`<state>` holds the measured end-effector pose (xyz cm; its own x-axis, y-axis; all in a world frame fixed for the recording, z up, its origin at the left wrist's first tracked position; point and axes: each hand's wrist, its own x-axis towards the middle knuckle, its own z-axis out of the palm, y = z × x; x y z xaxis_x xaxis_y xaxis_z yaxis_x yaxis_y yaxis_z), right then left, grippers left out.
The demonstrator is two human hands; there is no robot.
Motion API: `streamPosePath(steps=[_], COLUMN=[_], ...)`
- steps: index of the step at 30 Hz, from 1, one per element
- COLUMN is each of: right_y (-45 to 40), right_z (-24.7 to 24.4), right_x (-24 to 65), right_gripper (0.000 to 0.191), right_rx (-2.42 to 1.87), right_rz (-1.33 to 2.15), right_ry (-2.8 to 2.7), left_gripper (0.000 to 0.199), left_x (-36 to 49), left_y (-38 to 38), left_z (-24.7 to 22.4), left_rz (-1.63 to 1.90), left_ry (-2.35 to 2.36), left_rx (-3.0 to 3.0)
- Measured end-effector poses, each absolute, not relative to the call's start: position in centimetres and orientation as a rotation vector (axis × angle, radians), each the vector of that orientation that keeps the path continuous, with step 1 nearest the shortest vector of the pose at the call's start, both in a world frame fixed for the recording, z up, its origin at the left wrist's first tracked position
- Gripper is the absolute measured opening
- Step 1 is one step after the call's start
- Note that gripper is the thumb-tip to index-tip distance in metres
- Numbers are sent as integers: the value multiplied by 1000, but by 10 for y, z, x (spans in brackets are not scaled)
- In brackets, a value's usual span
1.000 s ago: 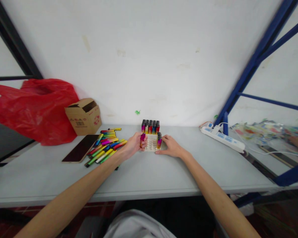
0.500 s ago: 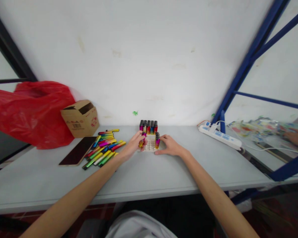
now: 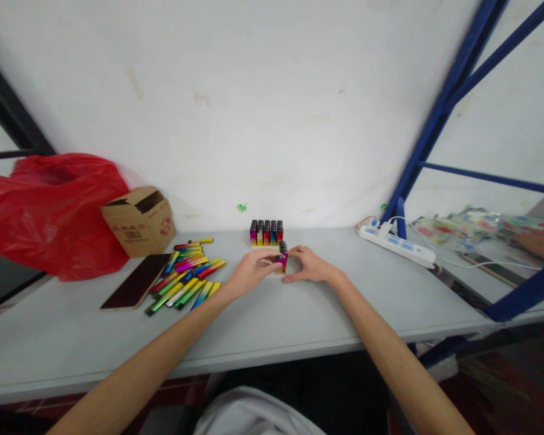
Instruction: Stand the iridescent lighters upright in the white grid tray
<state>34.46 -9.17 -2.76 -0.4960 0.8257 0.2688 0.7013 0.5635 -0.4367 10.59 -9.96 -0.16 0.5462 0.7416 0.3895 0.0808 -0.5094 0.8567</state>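
Observation:
A small white lighter tray (image 3: 275, 278) stands on the table in front of me, mostly hidden behind my left hand. Black-topped lighters (image 3: 266, 233) fill its far part in upright rows, and a short line of purple lighters (image 3: 283, 257) runs along its right side. My left hand (image 3: 252, 270) reaches over the tray from the left, its fingertips pinching a lighter beside that line; the fingers partly cover it. At the right side, my right hand (image 3: 312, 266) curves around the tray's edge, thumb at the near corner and fingers by the lighters.
Loose colourful lighters (image 3: 188, 278) lie in a pile on the left, beside a dark phone (image 3: 136, 281). Behind are a cardboard box (image 3: 140, 225) and a red plastic bag (image 3: 68, 217). A white power strip (image 3: 396, 246) lies right, near a blue frame; another person's hand (image 3: 541, 241) is beyond.
My left hand has moved right across the tray with the lighter, up to the line at the right side. My right hand stays at the tray. The view has shifted slightly.

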Motion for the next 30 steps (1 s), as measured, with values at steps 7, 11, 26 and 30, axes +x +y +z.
streamPosePath(steps=[7, 11, 26, 30], right_y=[-92, -91, -94, -94], right_z=[-28, -30, -35, -37], right_x=[344, 344, 332, 330], right_gripper=[78, 79, 85, 84], right_rx=[-1237, -1227, -1281, -1288], right_rz=[350, 341, 209, 183], right_ry=[-2356, -2347, -2295, -2280], left_gripper=[26, 23, 28, 21], left_x=[110, 109, 61, 6], left_y=[-97, -95, -80, -56], left_z=[1, 4, 18, 27], left_rz=[937, 874, 814, 735], left_ry=[711, 741, 1072, 1479], left_rx=[2242, 2444, 2508, 2529])
